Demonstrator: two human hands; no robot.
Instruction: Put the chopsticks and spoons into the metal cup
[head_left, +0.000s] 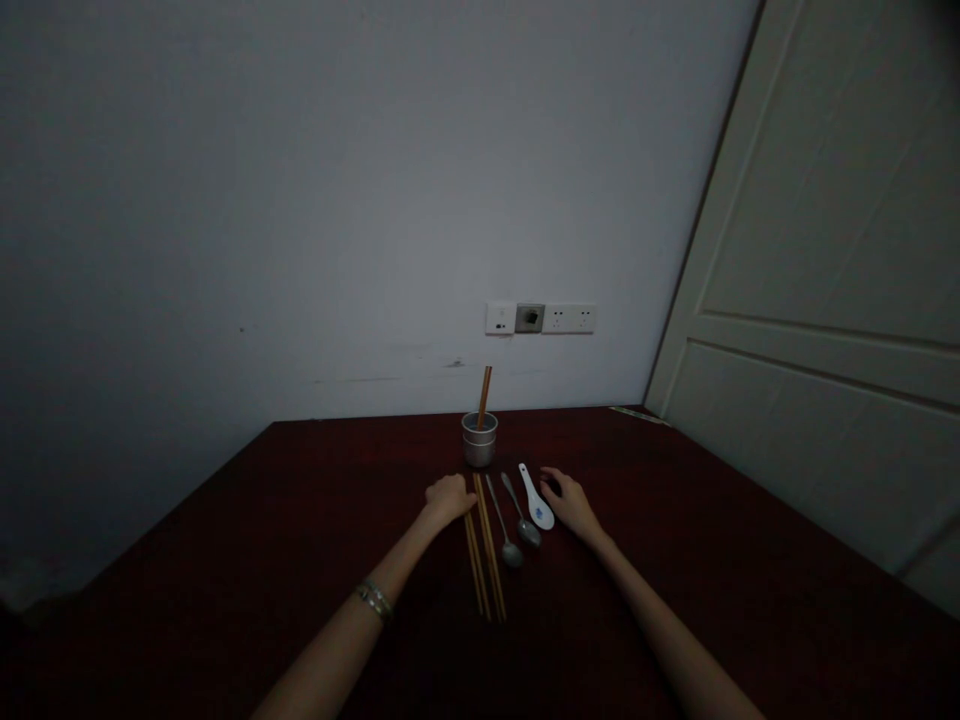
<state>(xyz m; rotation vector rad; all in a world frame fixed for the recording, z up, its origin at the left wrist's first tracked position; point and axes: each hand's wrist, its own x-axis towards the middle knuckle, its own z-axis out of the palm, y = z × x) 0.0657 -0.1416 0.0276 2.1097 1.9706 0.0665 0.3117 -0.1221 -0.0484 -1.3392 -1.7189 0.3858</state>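
Note:
My left hand point(449, 498) is closed at the upper end of the leftmost pair of wooden chopsticks point(477, 570), which lie on the dark red table. Beside them lies another pair of chopsticks point(490, 550), then a long-handled metal spoon point(511, 552), a shorter metal spoon point(528, 530) and a white ceramic spoon point(538, 510) with a blue mark. Right of the ceramic spoon rests my right hand point(568, 500), fingers apart and curved, holding nothing. Behind the row, a metal cup point(480, 445) stands upright with chopsticks point(484, 395) leaning in it.
The dark red table point(337, 480) reaches back to a pale wall. Sockets and switches point(568, 318) are mounted on that wall. A light panelled door point(825, 280) stands at the right. A thin strip point(637, 414) lies at the table's back right corner.

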